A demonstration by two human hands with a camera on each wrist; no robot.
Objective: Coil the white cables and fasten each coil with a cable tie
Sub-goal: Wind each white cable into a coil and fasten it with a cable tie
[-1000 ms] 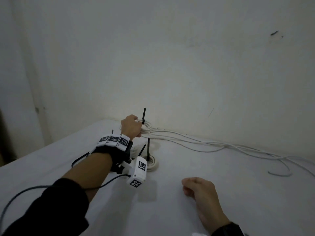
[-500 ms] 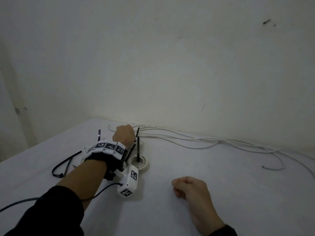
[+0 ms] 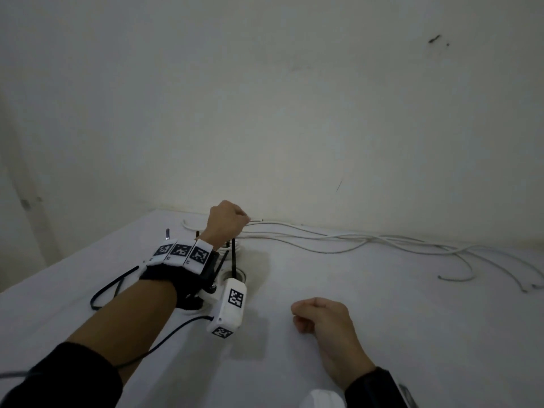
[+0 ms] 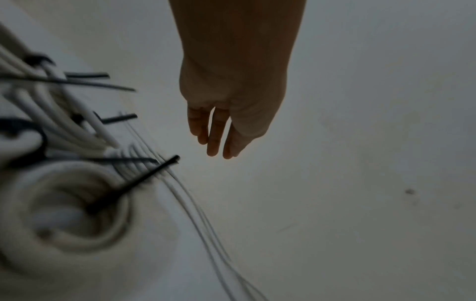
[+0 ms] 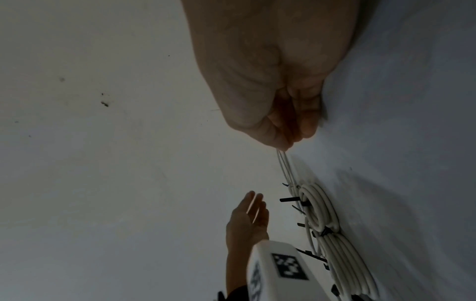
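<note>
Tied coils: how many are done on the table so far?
2 show plainly in the right wrist view: a round coil near the loose cables, a longer coil beside the left wrist camera. More may be hidden.

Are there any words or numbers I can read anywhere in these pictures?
None. No words, brands or numbers show in any view.
The black-and-white squares on the wristband and the white wrist camera are coded marker patterns, not letters.
The wall has only dark smudges.
</note>
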